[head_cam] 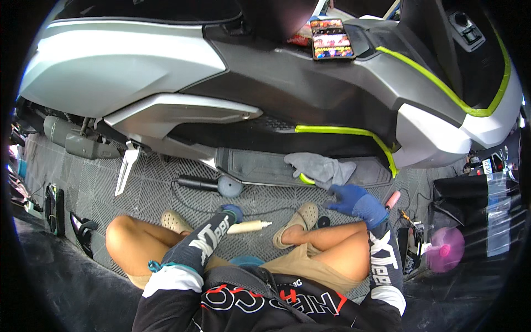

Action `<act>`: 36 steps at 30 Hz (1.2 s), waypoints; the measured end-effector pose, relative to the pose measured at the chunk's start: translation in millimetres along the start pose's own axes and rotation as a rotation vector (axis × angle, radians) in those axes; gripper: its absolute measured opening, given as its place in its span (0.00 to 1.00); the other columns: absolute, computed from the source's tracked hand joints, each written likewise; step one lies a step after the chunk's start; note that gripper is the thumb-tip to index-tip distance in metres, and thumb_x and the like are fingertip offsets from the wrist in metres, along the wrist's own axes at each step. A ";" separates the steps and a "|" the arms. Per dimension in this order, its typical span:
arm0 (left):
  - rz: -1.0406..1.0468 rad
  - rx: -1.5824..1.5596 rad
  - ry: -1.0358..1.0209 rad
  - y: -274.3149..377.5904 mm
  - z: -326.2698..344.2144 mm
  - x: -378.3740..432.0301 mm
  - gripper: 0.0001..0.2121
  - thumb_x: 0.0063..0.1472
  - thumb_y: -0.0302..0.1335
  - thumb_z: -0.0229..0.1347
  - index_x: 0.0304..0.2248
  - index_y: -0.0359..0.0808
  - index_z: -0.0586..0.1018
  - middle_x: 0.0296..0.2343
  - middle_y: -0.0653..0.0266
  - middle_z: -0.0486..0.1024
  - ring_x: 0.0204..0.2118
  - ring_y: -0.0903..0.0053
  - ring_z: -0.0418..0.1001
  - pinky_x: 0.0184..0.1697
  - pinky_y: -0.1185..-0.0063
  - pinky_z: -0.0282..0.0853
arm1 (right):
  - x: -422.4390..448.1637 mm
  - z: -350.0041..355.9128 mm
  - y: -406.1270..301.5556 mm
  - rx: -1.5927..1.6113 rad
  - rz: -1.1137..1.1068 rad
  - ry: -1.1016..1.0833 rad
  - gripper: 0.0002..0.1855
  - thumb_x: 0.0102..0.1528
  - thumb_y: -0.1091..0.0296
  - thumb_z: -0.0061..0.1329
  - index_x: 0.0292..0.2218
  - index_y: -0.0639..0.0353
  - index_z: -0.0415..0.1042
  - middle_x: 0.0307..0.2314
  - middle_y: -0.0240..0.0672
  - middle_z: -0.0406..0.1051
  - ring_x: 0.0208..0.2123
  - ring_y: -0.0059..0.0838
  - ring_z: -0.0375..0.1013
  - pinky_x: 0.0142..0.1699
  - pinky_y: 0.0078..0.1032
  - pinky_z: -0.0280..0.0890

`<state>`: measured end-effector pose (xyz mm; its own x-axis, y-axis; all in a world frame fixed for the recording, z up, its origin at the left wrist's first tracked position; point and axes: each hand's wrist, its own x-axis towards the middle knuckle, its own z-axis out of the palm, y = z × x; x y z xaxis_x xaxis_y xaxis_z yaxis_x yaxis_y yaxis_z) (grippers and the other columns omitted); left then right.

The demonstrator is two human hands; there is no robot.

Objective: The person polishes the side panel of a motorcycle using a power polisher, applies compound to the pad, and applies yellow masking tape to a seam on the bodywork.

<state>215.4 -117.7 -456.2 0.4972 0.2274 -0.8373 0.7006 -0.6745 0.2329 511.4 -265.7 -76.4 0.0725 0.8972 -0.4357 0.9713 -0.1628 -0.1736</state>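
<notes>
A blue knit glove covers my right hand (356, 203), its fingers apart and nothing in them. Just beyond its fingertips, a grey microfiber cloth (321, 167) lies bunched on the scooter's footboard (257, 166), with a lime-yellow piece (307, 179) poking out below. My left hand (232, 212), gloved too, is mostly hidden behind its own wrist and sleeve. Beside it is a cream squeeze bottle (249, 226) with a white nozzle; whether the hand grips it I cannot tell. Farther forward, a black corded polisher (199, 183) with a round grey pad (230, 186) rests on the tile floor.
A white and grey scooter (137, 66) spans the front, with lime masking tape (336, 130) along its panels. A phone (332, 39) lies on its centre section. The side stand (127, 168) is down. A cord (265, 213) crosses the floor; a pink fan (445, 250) stands right.
</notes>
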 end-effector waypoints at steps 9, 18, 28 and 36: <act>-1.053 -0.097 0.685 -147.5 -4.9 26.1 0.30 0.66 0.39 0.49 0.65 0.41 0.60 0.65 0.58 0.56 0.68 0.46 0.48 0.62 0.39 0.46 | 8.7 12.0 -4.1 0.087 -0.028 -0.109 0.32 0.56 0.37 0.52 0.44 0.60 0.71 0.37 0.54 0.76 0.40 0.56 0.76 0.44 0.44 0.70; -0.493 0.034 0.647 -126.8 -16.5 -28.6 0.29 0.61 0.40 0.54 0.61 0.46 0.66 0.59 0.58 0.64 0.64 0.56 0.55 0.65 0.45 0.46 | 30.3 -0.6 -28.5 0.018 -0.074 -0.078 0.29 0.57 0.41 0.54 0.46 0.59 0.72 0.36 0.50 0.77 0.37 0.50 0.77 0.43 0.39 0.70; -0.328 -0.086 0.441 -96.3 -23.3 -68.6 0.42 0.51 0.58 0.60 0.60 0.41 0.65 0.57 0.54 0.65 0.60 0.56 0.62 0.62 0.46 0.51 | 25.1 -210.1 -125.9 0.367 -0.111 0.936 0.12 0.59 0.68 0.53 0.43 0.63 0.76 0.32 0.40 0.74 0.32 0.33 0.76 0.38 0.26 0.69; -0.317 -0.187 0.526 -88.9 -19.2 -50.9 0.40 0.51 0.55 0.61 0.58 0.41 0.67 0.54 0.55 0.66 0.59 0.56 0.64 0.64 0.43 0.41 | 135.7 -295.4 -45.0 -0.151 -0.152 1.006 0.31 0.67 0.42 0.36 0.46 0.64 0.76 0.44 0.53 0.75 0.49 0.53 0.72 0.55 0.39 0.63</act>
<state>137.7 -55.8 -424.8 0.4027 0.7418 -0.5363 0.9086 -0.3949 0.1361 544.5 -15.3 133.2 0.0353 0.8436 0.5357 0.9994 -0.0276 -0.0223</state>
